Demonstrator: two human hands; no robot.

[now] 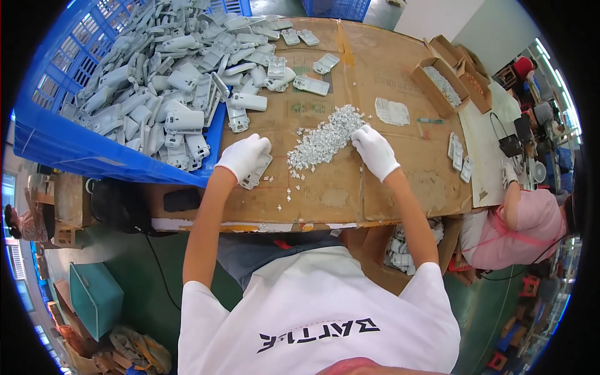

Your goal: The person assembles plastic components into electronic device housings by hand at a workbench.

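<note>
My left hand (245, 156), in a white glove, is closed on a light grey plastic housing (257, 176) that it partly covers, low over the cardboard-covered table. My right hand (377, 151), gloved the same way, is at the right edge of a heap of small whitish parts (325, 139). Its fingers are pinched together; whatever may be between them is too small to make out. Several similar grey housings (311, 85) lie loose on the cardboard beyond the heap.
A large blue crate (119, 157) piled with grey housings (185, 121) stands at the left. Small boxes (445, 87) of parts sit at the far right, with more housings (455, 150) nearer. A person in pink (522, 222) works at the right; a carton (375, 250) is below the table edge.
</note>
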